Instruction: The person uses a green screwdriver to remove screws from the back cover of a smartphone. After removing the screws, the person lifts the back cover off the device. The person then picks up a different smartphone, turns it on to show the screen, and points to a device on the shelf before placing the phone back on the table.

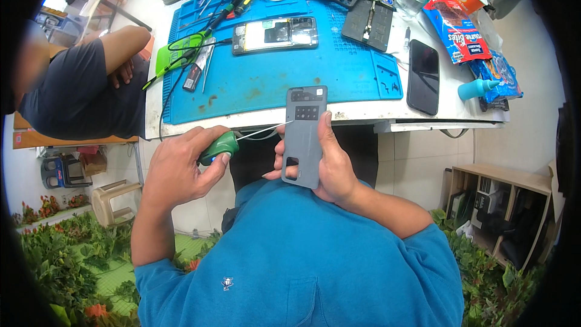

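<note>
In front of the blue mat [272, 79], the left hand [180, 166] clamps a green screwdriver [221, 147] and the right hand [336, 172] clasps a grey phone panel [304, 139].

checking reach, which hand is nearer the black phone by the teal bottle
Right: the right hand is left of the black phone, toward the body; the left hand is farther left.

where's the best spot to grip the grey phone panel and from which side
Probably best to hold the grey phone panel by its long edges at the lower half, coming from the right, as the right hand does: it is flat and narrow enough to span, while the green-handled tool points at its upper left edge.
</note>
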The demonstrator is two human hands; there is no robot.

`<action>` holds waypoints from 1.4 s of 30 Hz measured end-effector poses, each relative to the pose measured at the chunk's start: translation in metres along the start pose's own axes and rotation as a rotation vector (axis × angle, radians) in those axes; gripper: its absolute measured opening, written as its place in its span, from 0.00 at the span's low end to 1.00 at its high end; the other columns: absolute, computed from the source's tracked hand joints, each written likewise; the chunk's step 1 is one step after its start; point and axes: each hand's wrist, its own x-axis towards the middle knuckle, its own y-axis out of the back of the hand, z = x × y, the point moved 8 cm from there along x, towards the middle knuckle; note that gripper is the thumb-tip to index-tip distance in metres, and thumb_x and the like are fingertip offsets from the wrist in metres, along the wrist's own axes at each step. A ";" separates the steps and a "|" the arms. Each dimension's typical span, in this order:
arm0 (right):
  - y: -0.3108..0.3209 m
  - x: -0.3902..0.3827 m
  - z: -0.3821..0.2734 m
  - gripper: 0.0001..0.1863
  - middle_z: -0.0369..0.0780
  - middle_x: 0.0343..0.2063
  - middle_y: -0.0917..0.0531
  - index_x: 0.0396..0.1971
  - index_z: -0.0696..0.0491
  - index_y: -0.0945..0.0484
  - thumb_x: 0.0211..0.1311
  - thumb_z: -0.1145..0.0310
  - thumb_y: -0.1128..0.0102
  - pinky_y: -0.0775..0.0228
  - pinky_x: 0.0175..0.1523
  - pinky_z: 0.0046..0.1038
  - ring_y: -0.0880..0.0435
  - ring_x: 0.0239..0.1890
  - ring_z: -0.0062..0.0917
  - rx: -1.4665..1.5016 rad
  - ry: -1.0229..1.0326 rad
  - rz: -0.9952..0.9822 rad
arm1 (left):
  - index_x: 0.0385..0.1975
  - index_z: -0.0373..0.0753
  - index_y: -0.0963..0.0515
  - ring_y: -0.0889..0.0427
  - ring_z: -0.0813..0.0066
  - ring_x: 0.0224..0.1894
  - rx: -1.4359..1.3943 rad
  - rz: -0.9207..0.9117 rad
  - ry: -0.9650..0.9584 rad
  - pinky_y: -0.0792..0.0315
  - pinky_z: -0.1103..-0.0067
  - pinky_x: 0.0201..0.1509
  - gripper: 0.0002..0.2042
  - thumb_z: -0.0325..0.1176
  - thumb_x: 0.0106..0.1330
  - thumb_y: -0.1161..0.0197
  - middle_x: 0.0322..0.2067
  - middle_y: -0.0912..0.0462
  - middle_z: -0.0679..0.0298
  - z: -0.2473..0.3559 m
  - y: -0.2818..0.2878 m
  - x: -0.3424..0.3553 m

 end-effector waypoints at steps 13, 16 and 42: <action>-0.002 -0.002 -0.005 0.51 0.42 0.45 0.22 0.71 0.57 0.31 0.82 0.21 0.74 0.08 0.60 0.53 0.13 0.45 0.28 0.030 -0.014 -0.006 | 0.59 0.40 0.13 0.10 0.50 0.34 0.038 -0.005 0.022 0.20 0.63 0.40 0.19 0.35 0.69 0.29 0.39 0.10 0.51 -0.005 0.001 0.003; -0.001 -0.001 -0.005 0.52 0.42 0.45 0.21 0.71 0.58 0.31 0.82 0.21 0.74 0.07 0.59 0.54 0.13 0.45 0.28 0.042 -0.014 -0.009 | 0.59 0.40 0.13 0.10 0.49 0.35 0.033 -0.007 0.005 0.20 0.63 0.41 0.19 0.35 0.69 0.29 0.38 0.10 0.51 -0.005 0.003 0.003; 0.011 0.001 -0.008 0.55 0.45 0.44 0.18 0.71 0.63 0.29 0.83 0.22 0.77 0.04 0.50 0.52 0.10 0.41 0.29 0.082 -0.007 -0.055 | 0.59 0.39 0.13 0.10 0.44 0.41 0.044 0.087 -0.010 0.18 0.62 0.48 0.18 0.39 0.73 0.31 0.43 0.09 0.48 -0.013 0.004 0.035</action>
